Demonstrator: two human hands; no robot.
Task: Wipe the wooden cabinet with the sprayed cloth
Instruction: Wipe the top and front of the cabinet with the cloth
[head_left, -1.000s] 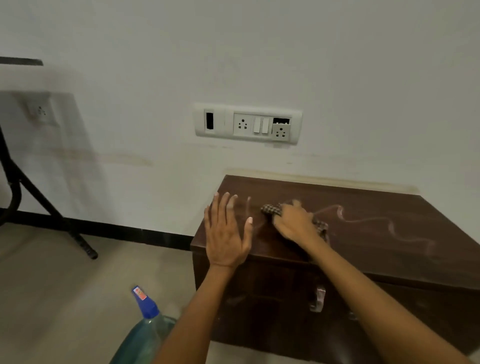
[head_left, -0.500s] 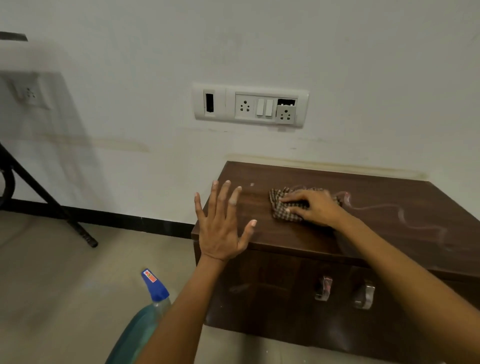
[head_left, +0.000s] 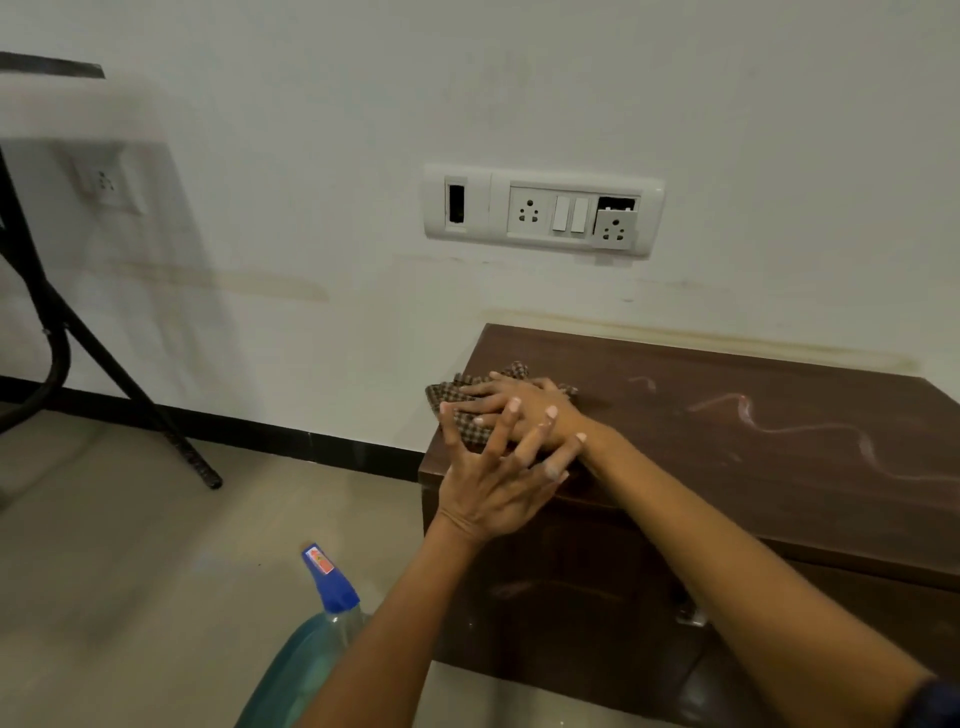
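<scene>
A dark brown wooden cabinet (head_left: 753, 447) stands against the white wall. A brown checked cloth (head_left: 448, 396) lies at the top's left edge, partly hanging over it. My right hand (head_left: 524, 402) presses flat on the cloth, fingers pointing left. My left hand (head_left: 493, 483) hovers in front with fingers spread, overlapping my right hand in view and holding nothing. A pale wavy streak (head_left: 810, 431) runs over the cabinet top to the right.
A blue-capped spray bottle (head_left: 317, 639) with teal liquid stands on the floor left of the cabinet. A socket panel (head_left: 543, 210) sits on the wall above. Black stand legs (head_left: 119, 374) slant down at the far left. Metal handles (head_left: 688, 613) show on the cabinet front.
My right hand has slid the cloth left to the cabinet's left edge. My left hand stays spread in front and now overlaps the right hand in view.
</scene>
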